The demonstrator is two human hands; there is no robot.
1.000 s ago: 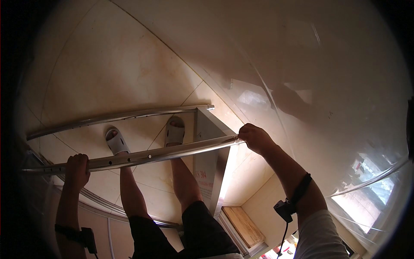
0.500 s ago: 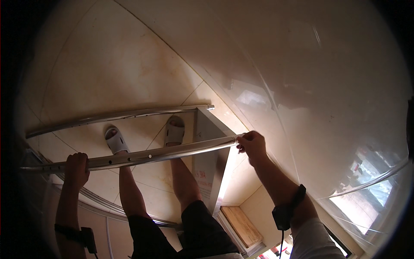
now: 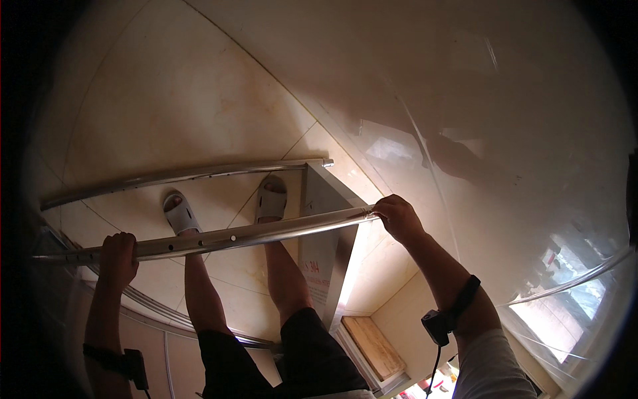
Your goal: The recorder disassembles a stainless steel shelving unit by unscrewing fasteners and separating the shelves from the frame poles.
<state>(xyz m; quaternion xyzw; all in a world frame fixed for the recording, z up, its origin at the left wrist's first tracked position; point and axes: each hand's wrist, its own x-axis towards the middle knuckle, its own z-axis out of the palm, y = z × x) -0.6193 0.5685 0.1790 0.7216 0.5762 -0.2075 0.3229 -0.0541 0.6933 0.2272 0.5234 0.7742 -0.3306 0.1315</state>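
The left hand (image 3: 119,261) wraps around a shiny metal tube (image 3: 286,229) near its left end. The right hand (image 3: 398,218) touches the other end. Another tube (image 3: 159,178) meets a gray panel (image 3: 323,194) at its far corner.

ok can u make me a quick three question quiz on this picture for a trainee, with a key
1. Which hand is at the right end of the near metal tube? a) left b) right
2. True or false: the slippers are bright red.
3. Fill in: the left hand grips the near metal tube, whose side shows small round ____.
Key: 1. b, the right hand. 2. False, they are greyish. 3. holes.
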